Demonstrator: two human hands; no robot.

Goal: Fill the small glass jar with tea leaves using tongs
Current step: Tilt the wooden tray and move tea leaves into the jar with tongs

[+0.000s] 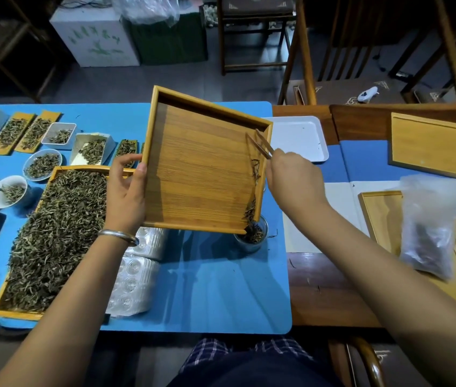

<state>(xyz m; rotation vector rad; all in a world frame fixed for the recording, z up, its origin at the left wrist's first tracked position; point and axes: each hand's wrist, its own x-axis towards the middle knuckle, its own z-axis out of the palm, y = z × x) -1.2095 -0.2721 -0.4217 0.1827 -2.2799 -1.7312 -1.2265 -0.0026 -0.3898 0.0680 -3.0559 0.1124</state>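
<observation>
Over the blue tabletop (221, 289), the left hand (126, 191) grips a tilted bamboo tray (199, 174); keep its low corner above the small glass jar (252, 236). Beside it, a heaped leaf tray (53, 238) crowds that elbow. The right hand (291, 180) pinches tongs (260, 143), which should sweep the remaining tea leaves (254, 174) gently downhill.

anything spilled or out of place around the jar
A few stray tea leaves lie on the blue mat just right of the glass jar, apparently spilled. The bamboo tray is tilted on purpose by the left hand, its corner over the jar.
</observation>
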